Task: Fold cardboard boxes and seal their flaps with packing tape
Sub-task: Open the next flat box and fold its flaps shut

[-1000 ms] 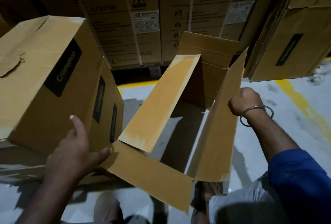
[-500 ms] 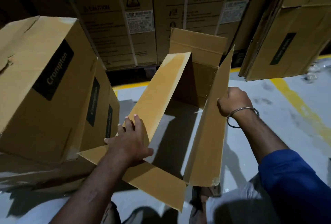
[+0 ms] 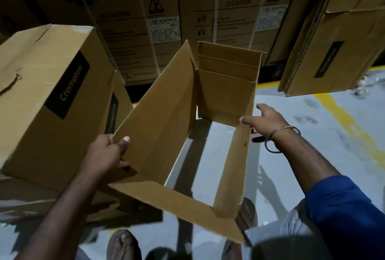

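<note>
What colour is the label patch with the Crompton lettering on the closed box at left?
Black, with pale lettering, on the closed brown cardboard box; head view, the only one.

- The open box (image 3: pixel 208 134) stands in the middle, straight ahead of the person, with the floor (image 3: pixel 312 130) showing through its open bottom.
- The left hand (image 3: pixel 104 153) is at the box's near-left corner, thumb inside the left wall.
- The right hand (image 3: pixel 268 118) is at the top edge of the right wall, farther back.
- To the left of the open box, just beside it, sits a closed box (image 3: pixel 48 97) on flattened cardboard (image 3: pixel 62 207).
- Behind both, large cartons (image 3: pixel 166 10) stand in a row.
- To the far right, flat boxes (image 3: pixel 333 51) lean upright.
- The person's feet (image 3: pixel 123 243) are under the box's near edge.
</note>
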